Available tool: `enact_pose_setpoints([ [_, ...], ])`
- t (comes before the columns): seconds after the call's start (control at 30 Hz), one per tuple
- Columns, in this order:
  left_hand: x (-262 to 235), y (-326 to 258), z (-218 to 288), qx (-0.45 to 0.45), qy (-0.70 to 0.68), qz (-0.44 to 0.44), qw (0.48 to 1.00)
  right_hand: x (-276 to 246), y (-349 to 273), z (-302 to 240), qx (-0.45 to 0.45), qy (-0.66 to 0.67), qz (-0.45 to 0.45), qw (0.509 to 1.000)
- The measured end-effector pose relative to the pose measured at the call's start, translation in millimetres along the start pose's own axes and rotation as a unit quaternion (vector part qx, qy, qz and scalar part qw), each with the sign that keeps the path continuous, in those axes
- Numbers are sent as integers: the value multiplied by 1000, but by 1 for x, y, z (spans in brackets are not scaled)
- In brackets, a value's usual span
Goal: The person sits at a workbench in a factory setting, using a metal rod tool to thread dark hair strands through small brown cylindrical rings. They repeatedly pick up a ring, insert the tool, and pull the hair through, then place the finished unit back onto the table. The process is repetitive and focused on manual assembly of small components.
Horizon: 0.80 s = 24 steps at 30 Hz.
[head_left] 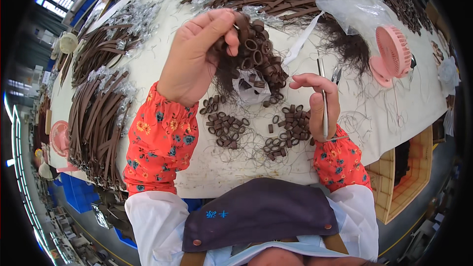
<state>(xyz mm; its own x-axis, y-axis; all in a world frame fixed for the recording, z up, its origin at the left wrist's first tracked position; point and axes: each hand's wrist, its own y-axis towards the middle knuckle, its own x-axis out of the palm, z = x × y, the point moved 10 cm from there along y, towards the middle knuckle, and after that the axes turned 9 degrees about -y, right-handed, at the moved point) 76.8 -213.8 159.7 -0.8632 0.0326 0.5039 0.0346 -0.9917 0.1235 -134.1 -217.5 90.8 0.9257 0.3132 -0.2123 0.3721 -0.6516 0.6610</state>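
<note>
My left hand (194, 51) is raised over the table, its fingers pinched on a brown strip at the top of a bunch of small brown strap loops (250, 45). The bunch hangs down to a white plastic bag (251, 88), with dark loose threads beside it. Lower and to the right, my right hand (324, 103) keeps a slim metal tool (325, 113) against the palm, its dark thin tip pointing away from me. The index finger and thumb of that hand are apart. Piles of loose brown loops (227, 129) and more loops (295, 123) lie nearer me.
Bundles of brown straps (96, 123) with clear wrapping lie along the left and far sides. A pink fan (391, 54) stands at right, near small snips (336, 75) and a dark thread heap (350, 44). Another pink fan (60, 138) is at left. A wooden crate (411, 177) sits below the table's right edge.
</note>
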Motion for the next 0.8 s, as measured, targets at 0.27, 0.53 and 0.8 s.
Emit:
enact_pose_setpoints([
  [0.27,-10,-10,-2,-17,76,20,997,-7,0,1,-7,-13,4,1000],
  [0.53,-6,2,11,0,90,40,995,-3,-1,1,-4,-17,-5,1000],
  [0.8,8,-75,-65,-107,115,-7,987,0,-2,0,-1,3,-10,1000],
])
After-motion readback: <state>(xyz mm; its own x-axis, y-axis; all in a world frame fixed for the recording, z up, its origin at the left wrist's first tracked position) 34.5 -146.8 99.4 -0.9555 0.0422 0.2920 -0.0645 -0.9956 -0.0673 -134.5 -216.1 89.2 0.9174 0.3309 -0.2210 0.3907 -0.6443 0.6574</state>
